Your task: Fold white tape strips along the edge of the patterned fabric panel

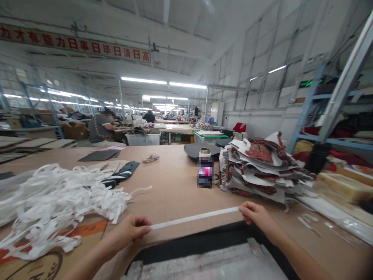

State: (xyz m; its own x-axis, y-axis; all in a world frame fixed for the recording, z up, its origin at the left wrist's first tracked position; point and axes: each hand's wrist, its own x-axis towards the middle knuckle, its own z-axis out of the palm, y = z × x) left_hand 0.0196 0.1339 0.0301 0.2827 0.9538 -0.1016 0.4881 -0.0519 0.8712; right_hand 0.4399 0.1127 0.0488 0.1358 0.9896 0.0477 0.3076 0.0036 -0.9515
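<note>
A narrow white fabric strip [195, 218] is stretched between my two hands above the brown tabletop. My left hand [136, 226] pinches its left end between thumb and fingers. The right end, slightly higher in view, is pinched by my right hand [253, 213]. Just below the strip lies a black cloth [186, 243], partly covered by a pale, faintly patterned sheet [201, 264]. Left of my left hand spreads a tangled heap of similar white strips [67, 194], partly over a printed cardboard piece [32, 268].
A bottle [205, 173] stands beyond the strip, beside a tall stack of white and red-patterned pieces [256, 167]. Dark flat pieces [100, 154] lie at the far left. Blue shelving [305, 105] rises at right. A seated person [100, 126] works beyond the table [171, 175].
</note>
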